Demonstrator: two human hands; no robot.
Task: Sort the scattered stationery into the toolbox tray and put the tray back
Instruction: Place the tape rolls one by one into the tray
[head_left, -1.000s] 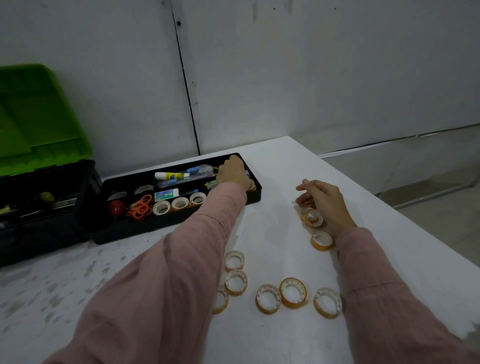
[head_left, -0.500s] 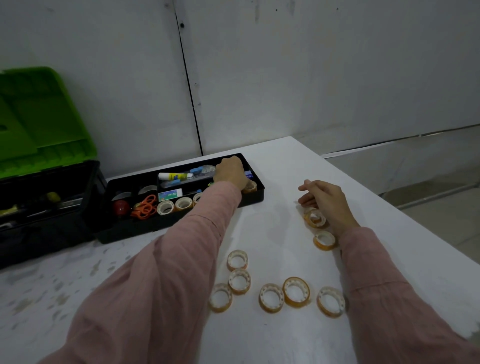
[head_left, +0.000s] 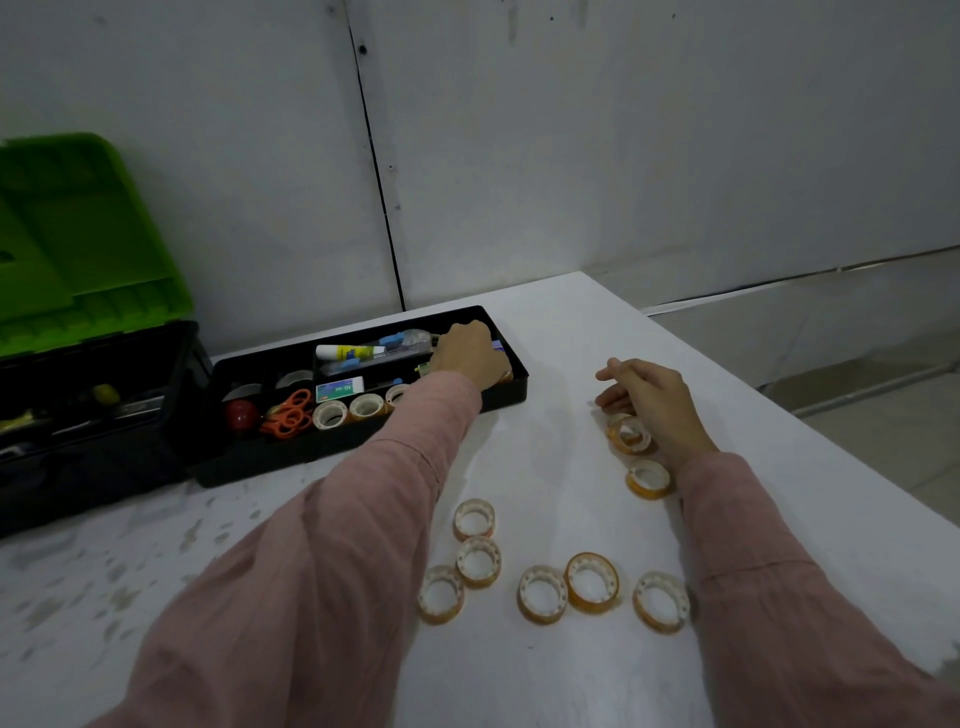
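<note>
White table (head_left: 545, 467): left hand (head_left: 467, 353) dips into the centre-left black tray (head_left: 311, 449), grip hidden, I cannot tell; right hand (head_left: 652, 400) rests slack over tape rolls (head_left: 647, 479).

Head-worn view — forward and down, seemingly near the table (head_left: 545, 447).

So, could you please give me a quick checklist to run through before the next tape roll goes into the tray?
1. Tray within reach on the table: ok.
2. Left hand out of the tray: not ok, it is inside the right end.
3. Left grip released: cannot tell, the fingers are hidden.
4. Right hand free: ok, it holds nothing.
5. Rolls all sorted: not ok, several lie loose on the table.
6. Toolbox open for the tray: ok.
</note>
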